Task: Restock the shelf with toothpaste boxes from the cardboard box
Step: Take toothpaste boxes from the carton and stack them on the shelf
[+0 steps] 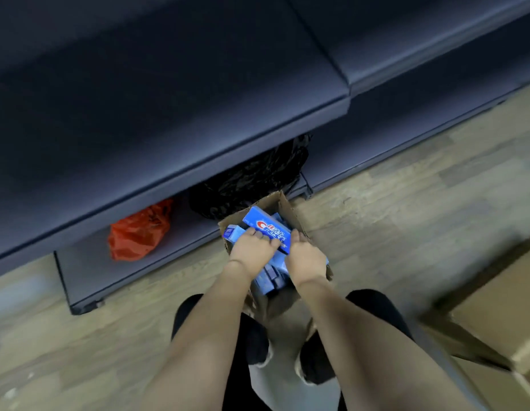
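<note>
Down on the floor, both hands, left and right, grip a toothpaste box inside the carton, shelf looks bare, so basically nothing's stocked yet.

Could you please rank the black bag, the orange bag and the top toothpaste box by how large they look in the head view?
1. black bag, though the shelf hides part of it
2. orange bag
3. top toothpaste box, partly covered by the left hand

The brown corrugated cardboard box is hiding most blue toothpaste cartons; the large tan carton is running off-frame right.
</note>
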### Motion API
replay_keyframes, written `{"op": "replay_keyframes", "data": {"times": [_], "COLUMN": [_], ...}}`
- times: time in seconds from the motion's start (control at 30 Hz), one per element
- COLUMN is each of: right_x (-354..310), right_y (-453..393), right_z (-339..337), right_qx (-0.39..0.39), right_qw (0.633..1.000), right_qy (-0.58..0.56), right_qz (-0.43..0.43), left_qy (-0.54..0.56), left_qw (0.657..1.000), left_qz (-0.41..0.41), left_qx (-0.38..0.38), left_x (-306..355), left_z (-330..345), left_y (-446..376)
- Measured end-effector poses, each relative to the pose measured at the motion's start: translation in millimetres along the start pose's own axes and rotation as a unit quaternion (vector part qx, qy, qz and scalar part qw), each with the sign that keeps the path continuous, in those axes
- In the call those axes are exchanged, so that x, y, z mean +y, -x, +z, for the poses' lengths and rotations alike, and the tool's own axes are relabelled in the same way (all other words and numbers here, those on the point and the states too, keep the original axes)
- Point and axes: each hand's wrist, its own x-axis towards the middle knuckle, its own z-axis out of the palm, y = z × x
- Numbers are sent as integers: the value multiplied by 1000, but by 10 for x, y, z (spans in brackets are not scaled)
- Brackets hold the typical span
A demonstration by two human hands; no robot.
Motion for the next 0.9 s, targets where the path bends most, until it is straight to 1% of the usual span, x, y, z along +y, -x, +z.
{"op": "replay_keyframes", "data": {"times": [0.17,0.37,0.43,0.5,0.63,0.73,0.83,0.9], "right_x": [-68,-103,-100,-89,-55,-40,-35,-45], "right_y": [723,1400,1529,1679,1915,2067,2172,2220], "right_z": [-909,-1942,-2175,-2437,-2884,-3140,-3343,-3464], "right_qx": [39,83,87,97,125,144,167,177], "right_qw": [999,996,995,994,990,986,980,975], "right_qy": [8,29,36,24,16,39,41,44], "right_qz": [0,-22,-30,-43,-65,-78,-99,-125], "left_qy": [-13,-59,-67,-74,-86,-142,-151,-136], "left_qw": [988,966,960,957,957,953,936,929], "left_qz": [-8,-34,-36,-57,-106,-104,-134,-140], "left_qx": [152,250,271,276,256,247,288,314], "left_x": [-163,-331,-363,-374,-346,-371,-385,-407], "left_z": [-787,-1712,-1914,-2146,-2503,-2651,-2818,-2938], "left_y": [867,1631,1792,2004,2329,2473,2617,2740]}}
